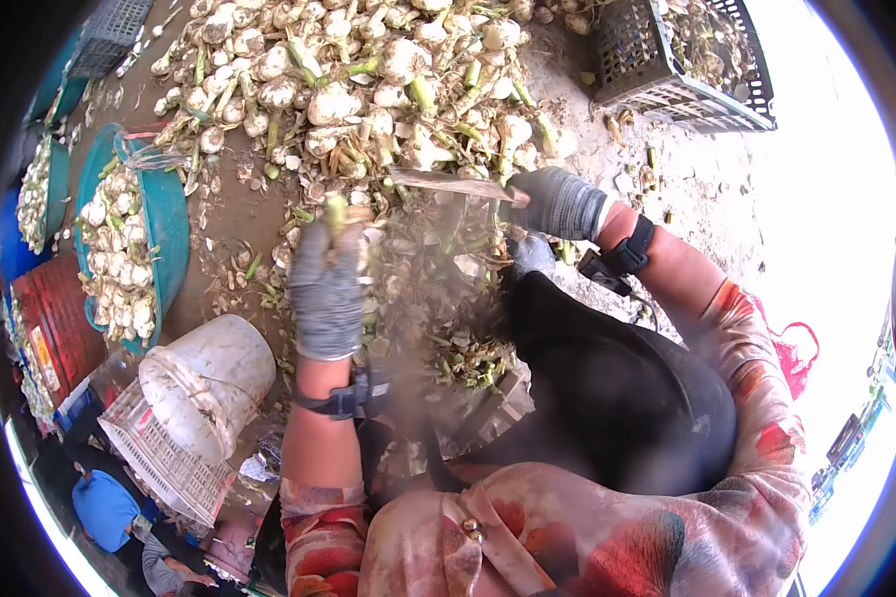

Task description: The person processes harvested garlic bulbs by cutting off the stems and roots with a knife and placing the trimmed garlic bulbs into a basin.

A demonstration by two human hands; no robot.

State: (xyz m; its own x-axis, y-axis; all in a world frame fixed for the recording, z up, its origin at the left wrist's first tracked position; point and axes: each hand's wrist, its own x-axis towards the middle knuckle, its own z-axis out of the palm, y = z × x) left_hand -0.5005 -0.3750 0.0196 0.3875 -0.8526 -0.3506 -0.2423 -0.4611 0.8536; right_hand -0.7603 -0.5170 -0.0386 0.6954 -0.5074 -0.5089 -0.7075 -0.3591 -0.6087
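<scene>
My left hand [327, 289], in a grey knit glove, is closed round a bulb stem [336, 213] that pokes out above the fingers. To the right my right hand [560, 203], also gloved, grips the handle end of a knife [453, 184]. Its long, dirty blade points left towards my left hand, and a gap separates the two. Beyond both hands lies a large heap of pale bulbs [334, 104] with green stems. Under and between the hands are cut stems and peelings [468, 358], partly blurred.
Black crates stand at the top right [667, 95] and top left [110, 40]. On the left are a teal basket [174, 234] of bulbs, a red container [60, 313] and a white bucket [254, 363] on a pale crate [159, 458]. Another person's blue garment [107, 509] shows lower left.
</scene>
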